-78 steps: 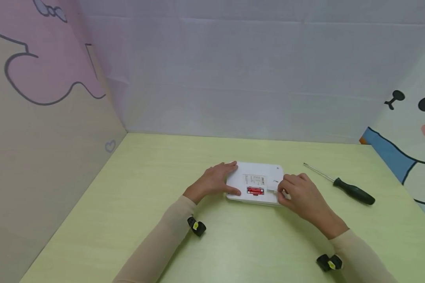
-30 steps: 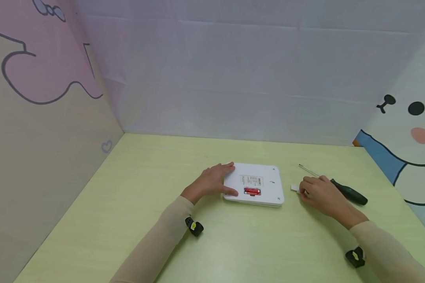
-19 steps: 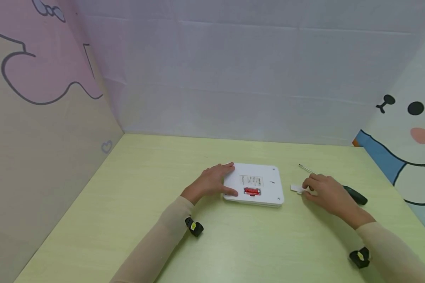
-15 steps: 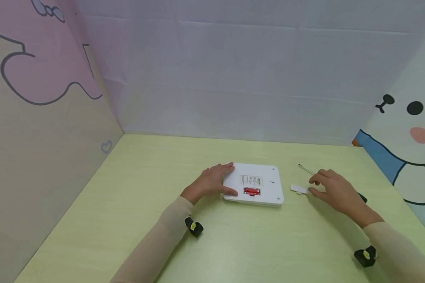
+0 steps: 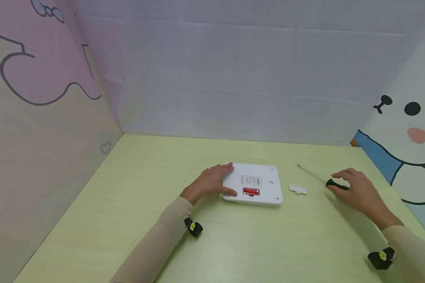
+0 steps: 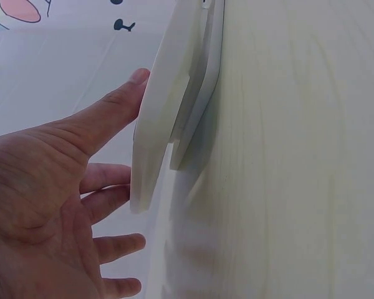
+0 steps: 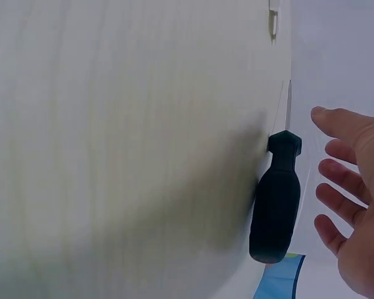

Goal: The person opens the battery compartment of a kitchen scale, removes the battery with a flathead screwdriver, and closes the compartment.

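A flat white device (image 5: 269, 179) lies with its label and battery bay upward, red batteries (image 5: 251, 191) showing in the bay. My left hand (image 5: 214, 181) rests spread over its left end, thumb near the front edge and fingers at the back. The left wrist view shows the thumb (image 6: 121, 103) against the device's side. To the right lies a small white battery cover (image 5: 298, 190). My right hand (image 5: 357, 192) hovers over the dark handle of a screwdriver (image 5: 313, 173), thumb and fingers apart; the right wrist view shows the handle (image 7: 276, 205) outside the fingers.
Everything lies on a pale yellow-green table (image 5: 233, 243). A white backdrop (image 5: 212, 78) rises behind it, and printed panels stand at the left and right sides. Black wrist cameras sit on both sleeves.
My right hand drew the battery cover off the device to the right and let it go on the table. It then moved right to the screwdriver handle. My left hand stayed on the device.
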{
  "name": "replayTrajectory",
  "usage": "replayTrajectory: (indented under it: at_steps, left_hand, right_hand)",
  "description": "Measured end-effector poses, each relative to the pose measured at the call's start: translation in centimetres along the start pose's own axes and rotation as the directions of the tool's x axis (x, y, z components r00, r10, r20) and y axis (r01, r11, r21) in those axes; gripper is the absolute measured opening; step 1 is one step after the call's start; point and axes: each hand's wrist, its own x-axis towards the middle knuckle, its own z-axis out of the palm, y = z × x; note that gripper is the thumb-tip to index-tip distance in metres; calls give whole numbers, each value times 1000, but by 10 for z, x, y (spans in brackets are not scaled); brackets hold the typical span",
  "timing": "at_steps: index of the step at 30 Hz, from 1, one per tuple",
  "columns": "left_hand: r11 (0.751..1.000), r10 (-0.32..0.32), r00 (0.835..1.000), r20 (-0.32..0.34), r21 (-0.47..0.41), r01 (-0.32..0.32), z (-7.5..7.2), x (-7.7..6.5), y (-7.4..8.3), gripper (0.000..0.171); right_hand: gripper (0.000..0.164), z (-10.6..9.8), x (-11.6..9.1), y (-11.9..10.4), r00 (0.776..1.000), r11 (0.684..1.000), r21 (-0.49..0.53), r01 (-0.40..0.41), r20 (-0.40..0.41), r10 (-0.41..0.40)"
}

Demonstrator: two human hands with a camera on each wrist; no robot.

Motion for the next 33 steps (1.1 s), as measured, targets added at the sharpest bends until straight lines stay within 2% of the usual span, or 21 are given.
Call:
replayTrajectory:
  at_steps: [5, 13, 25, 33]
  left_hand:
    - [1000, 1, 1000, -1, 0, -1, 0, 0, -1, 95]
    - [1000, 8, 1000, -3, 0, -8, 2, 2, -3, 96]
    - [1000, 5, 1000, -2, 0, -5, 2, 2, -1, 96]
    - [1000, 6, 1000, -3, 13, -6, 1, 2, -1, 95]
  right_hand:
    - [48, -2, -4, 12, 990, 994, 29, -101, 101, 98]
    - [54, 3, -10, 25, 962, 977, 72, -201, 202, 183]
    - [56, 8, -11, 28, 940, 954, 113, -277, 237, 245]
    - [53, 10, -13, 29, 950, 955, 136, -264, 209, 233]
